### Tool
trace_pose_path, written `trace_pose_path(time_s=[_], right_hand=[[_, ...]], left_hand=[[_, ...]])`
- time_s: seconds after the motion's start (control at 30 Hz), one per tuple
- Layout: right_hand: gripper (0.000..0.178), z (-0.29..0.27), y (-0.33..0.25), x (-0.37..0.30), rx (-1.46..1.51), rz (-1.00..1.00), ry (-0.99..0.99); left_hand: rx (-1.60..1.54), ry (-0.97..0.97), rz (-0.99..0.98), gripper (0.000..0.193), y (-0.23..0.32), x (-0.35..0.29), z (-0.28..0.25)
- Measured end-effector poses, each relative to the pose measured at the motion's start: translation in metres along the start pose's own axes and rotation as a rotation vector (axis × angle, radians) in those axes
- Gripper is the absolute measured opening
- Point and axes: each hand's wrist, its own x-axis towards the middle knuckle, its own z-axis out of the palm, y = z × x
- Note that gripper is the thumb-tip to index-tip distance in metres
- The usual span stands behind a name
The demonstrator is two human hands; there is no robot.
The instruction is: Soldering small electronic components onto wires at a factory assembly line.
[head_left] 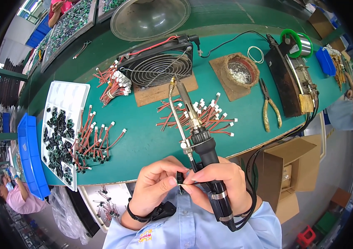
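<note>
From where I stand, the two hands meet at the lower middle of the frame, their fingertips drawn in around one small black part (180, 177). The left hand (156, 186) pinches it between thumb and finger; the right hand (226, 182) is closed around a soldering iron (204, 150), with its thumb and forefinger reaching in just beside the part (whether they touch it is too fine for me to tell). So the part sits to the right of the left hand and to the left of the right hand, the left being nearer, and its long axis runs roughly up and down the frame. The iron slants from lower right to upper left, its tip well apart from the part, pointing up in front of the fan (155, 68).

Counting round: one iron, one fan, one pair of pliers (266, 96) at right, one green spool (305, 45) at upper right, one round cup (229, 67) holding bright metal bits. Three groups of reddish wires with white plugs lie on the green bench (143, 137): a tied bundle (120, 83) left of the fan, a loose heap (212, 118) behind the iron, and a pile (97, 143) toward the left. One white tray (72, 92) there carries dark pieces, too many to count, with one blue bin (39, 178) beside it
</note>
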Motion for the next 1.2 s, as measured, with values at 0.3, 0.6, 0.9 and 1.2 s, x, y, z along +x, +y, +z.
trace_pose_path(time_s=[0.3,0.6,0.9,1.2], right_hand=[[0.041,0.001,0.001,-0.001,0.015,0.009,0.036],[0.042,-0.002,0.002,0.000,0.010,0.008,0.023],[0.040,-0.003,0.004,0.002,0.083,0.010,0.030],[0.041,-0.011,0.000,0.006,0.124,0.117,-0.042]], left_hand=[[0.010,-0.018,0.050,0.023,-0.001,0.001,-0.001],[0.071,0.012,0.072,0.023,-0.001,0.000,-0.001],[0.111,-0.006,0.056,0.020,0.007,0.001,0.000],[0.084,-0.072,-0.033,0.016,0.016,0.004,0.000]])
